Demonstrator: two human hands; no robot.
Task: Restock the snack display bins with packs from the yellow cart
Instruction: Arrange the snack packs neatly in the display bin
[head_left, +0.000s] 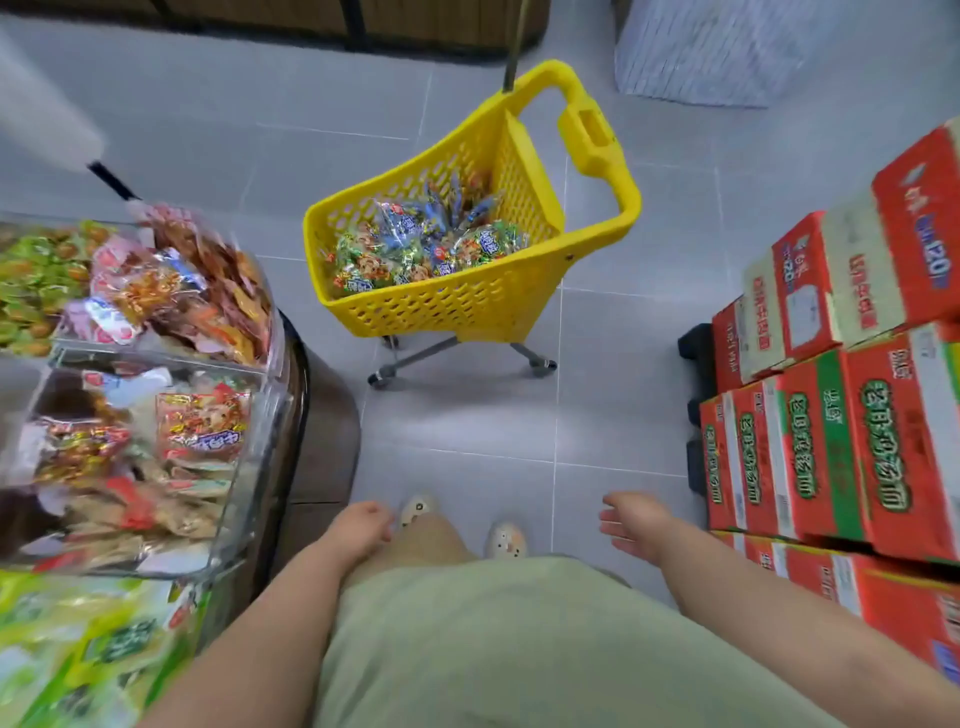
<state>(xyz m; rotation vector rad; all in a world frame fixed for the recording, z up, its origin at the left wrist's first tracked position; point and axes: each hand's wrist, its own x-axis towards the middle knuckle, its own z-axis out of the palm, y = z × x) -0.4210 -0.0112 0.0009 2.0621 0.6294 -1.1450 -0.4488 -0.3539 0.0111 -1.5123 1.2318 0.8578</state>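
Nothing is held: the left hand is loosely curled, the right hand is spread open. Packs are piled in the yellow cart, parked near the bins, probably for easy reach.

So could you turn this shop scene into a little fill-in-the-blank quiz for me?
The snack packs lie in a cart coloured ____.
The left hand and right hand both hold ____.
The red cartons are stacked on the person's ____ side.
The clear display bins stand on the person's ____ side.
Missing words: yellow; nothing; right; left.
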